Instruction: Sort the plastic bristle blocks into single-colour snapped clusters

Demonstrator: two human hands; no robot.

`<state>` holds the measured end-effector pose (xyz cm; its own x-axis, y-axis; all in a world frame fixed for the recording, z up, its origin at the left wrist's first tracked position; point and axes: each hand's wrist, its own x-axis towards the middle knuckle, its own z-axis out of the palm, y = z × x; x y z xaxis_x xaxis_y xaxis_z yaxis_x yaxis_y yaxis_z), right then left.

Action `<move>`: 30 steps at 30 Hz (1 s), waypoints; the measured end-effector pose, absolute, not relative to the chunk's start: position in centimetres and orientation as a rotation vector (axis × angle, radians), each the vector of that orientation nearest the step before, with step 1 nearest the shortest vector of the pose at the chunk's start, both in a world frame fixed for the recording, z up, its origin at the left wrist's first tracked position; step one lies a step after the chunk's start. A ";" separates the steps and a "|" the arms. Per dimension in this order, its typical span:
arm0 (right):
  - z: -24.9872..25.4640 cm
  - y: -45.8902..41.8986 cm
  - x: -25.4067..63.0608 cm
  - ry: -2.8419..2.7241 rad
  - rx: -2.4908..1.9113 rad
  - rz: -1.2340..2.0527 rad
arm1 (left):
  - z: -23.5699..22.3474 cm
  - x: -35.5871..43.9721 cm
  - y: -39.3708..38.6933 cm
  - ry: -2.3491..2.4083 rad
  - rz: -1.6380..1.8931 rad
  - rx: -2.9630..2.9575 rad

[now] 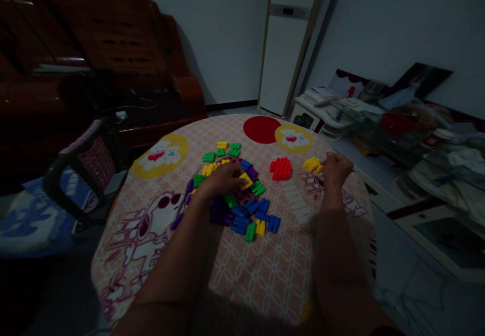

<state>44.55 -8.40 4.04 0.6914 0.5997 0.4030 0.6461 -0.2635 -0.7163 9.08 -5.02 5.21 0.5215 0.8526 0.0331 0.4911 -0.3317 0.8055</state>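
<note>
Over a pile of building blocks, my left hand (223, 177) pinches a yellow block (246, 180) between thumb and fingers. Green blocks (258, 188), blue blocks (240, 224) and purple blocks lie around and under that hand, which hides part of the pile. To the right, the fingers of my right hand (338, 168) are closed at the near edge of a cluster of yellow blocks (312, 164). Whether they grip the cluster or a single block against it is hard to see. A cluster of red blocks (281, 169) lies between my two hands.
The round table has a patterned cloth (246, 280). Several green and yellow blocks (223, 145) lie behind the pile. A chair (89, 159) stands at the left and a wooden sofa (113, 48) behind it. A cluttered cabinet (386, 139) stands at the right.
</note>
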 end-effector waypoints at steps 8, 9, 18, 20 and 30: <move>7.2 -8.4 35.0 -1.327 -1.369 0.813 | 6.2 11.3 -6.0 0.892 0.846 1.492; 7.4 -8.6 33.9 -1.407 -1.333 0.881 | 6.2 11.4 -6.0 0.900 0.873 1.461; 7.1 -9.2 30.0 -1.759 -1.161 0.874 | 6.1 12.0 -6.2 0.953 1.009 1.243; 7.2 -9.2 30.2 -1.775 -1.166 0.828 | 6.1 12.1 -6.1 0.950 0.986 1.216; 8.0 -9.5 30.9 -1.620 -1.201 0.766 | 6.1 12.6 -6.4 0.914 0.912 1.234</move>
<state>30.90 -9.50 8.00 -0.0716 0.9452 0.3185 0.3534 0.3226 -0.8781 12.57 -6.43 6.06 0.3659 0.9279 -0.0719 -0.0695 0.1043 0.9921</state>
